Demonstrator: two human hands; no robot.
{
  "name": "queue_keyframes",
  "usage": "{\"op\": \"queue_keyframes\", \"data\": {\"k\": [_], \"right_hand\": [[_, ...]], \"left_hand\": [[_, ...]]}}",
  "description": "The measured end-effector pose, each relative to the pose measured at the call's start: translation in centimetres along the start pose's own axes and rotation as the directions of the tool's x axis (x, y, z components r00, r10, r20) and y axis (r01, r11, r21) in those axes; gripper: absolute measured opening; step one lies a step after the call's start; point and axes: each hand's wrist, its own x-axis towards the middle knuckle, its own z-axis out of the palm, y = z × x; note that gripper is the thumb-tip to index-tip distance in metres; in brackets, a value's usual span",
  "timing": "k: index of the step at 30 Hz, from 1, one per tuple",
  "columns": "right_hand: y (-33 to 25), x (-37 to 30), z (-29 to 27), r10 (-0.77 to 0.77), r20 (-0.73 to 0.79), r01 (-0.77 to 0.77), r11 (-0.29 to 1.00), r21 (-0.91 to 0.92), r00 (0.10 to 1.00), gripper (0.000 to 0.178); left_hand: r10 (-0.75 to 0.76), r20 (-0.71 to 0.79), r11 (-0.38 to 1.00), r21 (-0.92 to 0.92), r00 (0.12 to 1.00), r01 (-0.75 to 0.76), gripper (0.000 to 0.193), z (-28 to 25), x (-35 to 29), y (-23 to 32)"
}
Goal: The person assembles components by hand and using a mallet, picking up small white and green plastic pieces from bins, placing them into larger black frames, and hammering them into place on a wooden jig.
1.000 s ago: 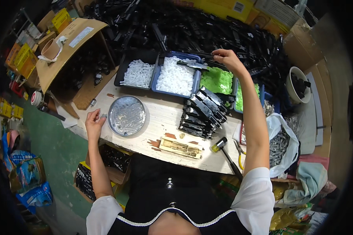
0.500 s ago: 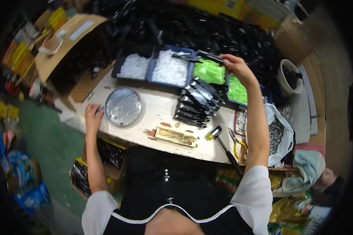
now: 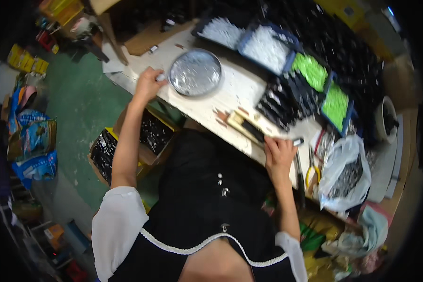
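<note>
Left hand [image 3: 148, 86] pinches small grey bit [image 3: 161, 76] beside round tin [image 3: 192, 94]. Right hand [image 3: 279, 152] over black strip [image 3: 253, 131] in cream block [image 3: 235, 121]; can't tell if gripping. Uneven push might tip strip.

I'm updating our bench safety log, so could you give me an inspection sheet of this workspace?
Surface: white worktop, with brown patches beside the fixture.
Job's things: black part lying in the fixture; round metal dish.
Clutter: piled black parts, pliers, hammer.
Hands: left hand beside the dish, small pale item at its fingertips; right hand at the black part's near end, grip unclear.
Cables: nothing seen.
Surroundings: green floor; white plastic bag holding grey pieces.
</note>
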Motion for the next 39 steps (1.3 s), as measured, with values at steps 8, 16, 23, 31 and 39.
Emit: {"op": "queue_keyframes", "data": {"k": [8,16,23,31,39], "right_hand": [[-2.9,3.2,0.7,-0.021,0.138,0.018,1.0,0.025,0.99,0.041],[-4.3,2.8,4.9,-0.195,0.196,0.21,0.976,-0.058,0.961,0.052],[-2.9,3.5,3.6,-0.082,-0.038,0.089,0.963,0.255,0.996,0.032],[-1.7,2.0,3.8,0.074,-0.188,-0.017,0.956,0.292,0.979,0.026],[-1.8,2.1,4.1,0.072,-0.205,-0.015,0.963,0.268,0.976,0.024]], "left_hand": [[-0.195,-0.295,0.864,-0.504,0.936,0.021,0.028,-1.2,-2.7,5.4],[0.152,0.073,0.642,-0.765,0.986,-0.042,0.027,1.9,-5.5,14.6],[0.474,0.326,0.803,-0.541,0.818,-0.25,0.023,3.3,-3.3,17.1],[0.601,0.386,0.784,-0.452,0.699,-0.425,0.022,5.6,-3.2,18.9],[0.136,0.591,0.521,-0.726,0.795,0.45,0.01,6.8,-3.9,16.6]]}}
